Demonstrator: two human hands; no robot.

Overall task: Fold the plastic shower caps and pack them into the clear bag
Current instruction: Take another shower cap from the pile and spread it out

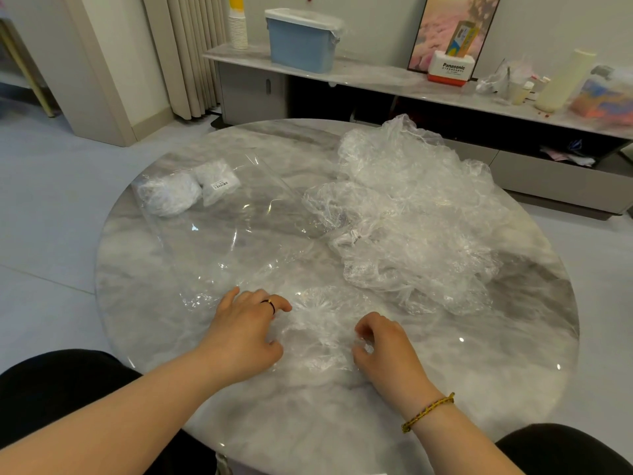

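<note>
Left hand (246,334), right hand (383,347) gripping shower cap (318,332), crumpled, translucent

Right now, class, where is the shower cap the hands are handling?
In the head view, the shower cap lies on the table near its front edge, between the left hand and right hand, before the loose pile.

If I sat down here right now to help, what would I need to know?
Left hand: rests on the shower cap at its left edge, fingers curled; grip unclear.
Right hand: pinches its right edge.
Clear bag lies on the left of the table, two folded bundles at its far end.
Left to do: fold this cap, then the loose pile on the right, and bag them all.
</note>
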